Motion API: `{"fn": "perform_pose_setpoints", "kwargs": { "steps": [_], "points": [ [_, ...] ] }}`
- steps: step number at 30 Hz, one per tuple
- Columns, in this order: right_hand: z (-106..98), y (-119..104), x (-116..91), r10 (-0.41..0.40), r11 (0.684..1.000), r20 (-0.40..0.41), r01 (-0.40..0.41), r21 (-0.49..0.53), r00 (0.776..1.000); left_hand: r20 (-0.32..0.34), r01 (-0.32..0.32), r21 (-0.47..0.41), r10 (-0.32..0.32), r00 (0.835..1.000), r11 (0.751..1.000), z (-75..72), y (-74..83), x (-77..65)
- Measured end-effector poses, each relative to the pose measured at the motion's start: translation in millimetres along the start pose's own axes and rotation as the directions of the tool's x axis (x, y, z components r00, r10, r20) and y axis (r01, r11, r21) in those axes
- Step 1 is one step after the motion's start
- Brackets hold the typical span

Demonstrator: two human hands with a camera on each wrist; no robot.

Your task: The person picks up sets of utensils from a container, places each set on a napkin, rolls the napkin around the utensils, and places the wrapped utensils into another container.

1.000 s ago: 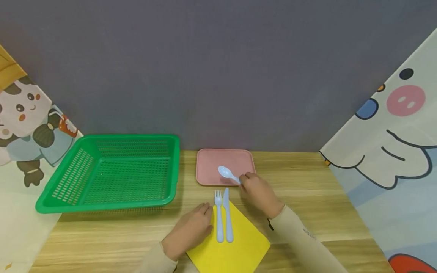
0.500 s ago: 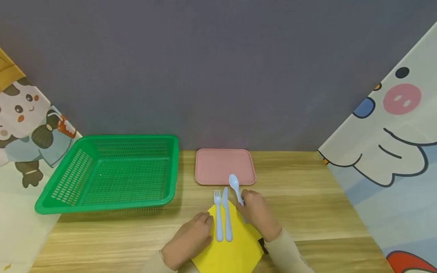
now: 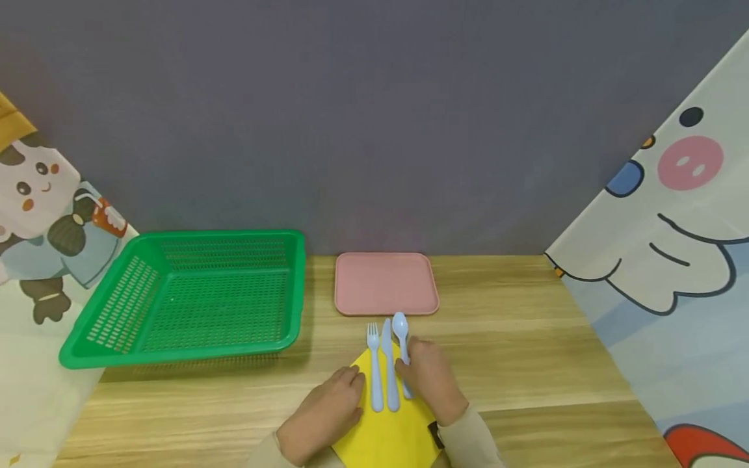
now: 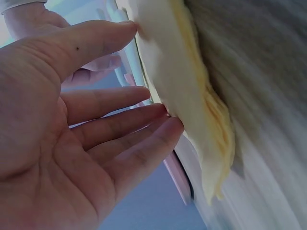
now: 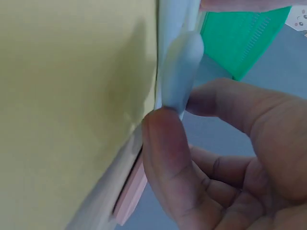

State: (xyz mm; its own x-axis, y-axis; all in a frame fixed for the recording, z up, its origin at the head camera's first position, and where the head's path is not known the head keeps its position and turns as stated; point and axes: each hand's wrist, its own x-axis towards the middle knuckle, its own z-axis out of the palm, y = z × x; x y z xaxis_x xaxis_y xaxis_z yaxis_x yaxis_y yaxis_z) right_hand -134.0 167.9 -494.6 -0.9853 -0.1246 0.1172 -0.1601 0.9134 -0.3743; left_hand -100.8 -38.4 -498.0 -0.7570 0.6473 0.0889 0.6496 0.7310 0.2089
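Note:
My right hand (image 3: pixel 432 377) pinches the handle of a light-blue spoon (image 3: pixel 400 325) between thumb and finger, over the right part of a yellow cloth (image 3: pixel 386 439). In the right wrist view the spoon's handle end (image 5: pixel 182 67) shows between the fingertips. Left of the spoon lie a light-blue knife (image 3: pixel 389 377) and a light-blue fork (image 3: pixel 375 377), side by side on the cloth. My left hand (image 3: pixel 324 413) rests at the cloth's left edge. In the left wrist view its extended fingertips touch the folded, layered cloth (image 4: pixel 177 81).
A pink tray (image 3: pixel 383 284) lies just beyond the cutlery tips, against the grey backdrop. A green plastic basket (image 3: pixel 216 354) stands at the left. The wooden table (image 3: pixel 526 338) carries everything, with cartoon-printed panels (image 3: pixel 679 247) on both sides.
My right hand has brought the spoon from above the pink tray toward me and turned it upright alongside the knife. The left hand has stayed at the cloth's edge.

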Motion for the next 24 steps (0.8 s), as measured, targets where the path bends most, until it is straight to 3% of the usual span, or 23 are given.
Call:
{"fn": "perform_pose_setpoints", "kwargs": {
  "steps": [24],
  "points": [
    [11, -1, -3, 0.023, 0.998, 0.033, -0.021, -0.060, 0.999, 0.033, 0.011, 0.021, -0.012, 0.999, 1.000, 3.1, 2.1, -3.0]
  ]
}}
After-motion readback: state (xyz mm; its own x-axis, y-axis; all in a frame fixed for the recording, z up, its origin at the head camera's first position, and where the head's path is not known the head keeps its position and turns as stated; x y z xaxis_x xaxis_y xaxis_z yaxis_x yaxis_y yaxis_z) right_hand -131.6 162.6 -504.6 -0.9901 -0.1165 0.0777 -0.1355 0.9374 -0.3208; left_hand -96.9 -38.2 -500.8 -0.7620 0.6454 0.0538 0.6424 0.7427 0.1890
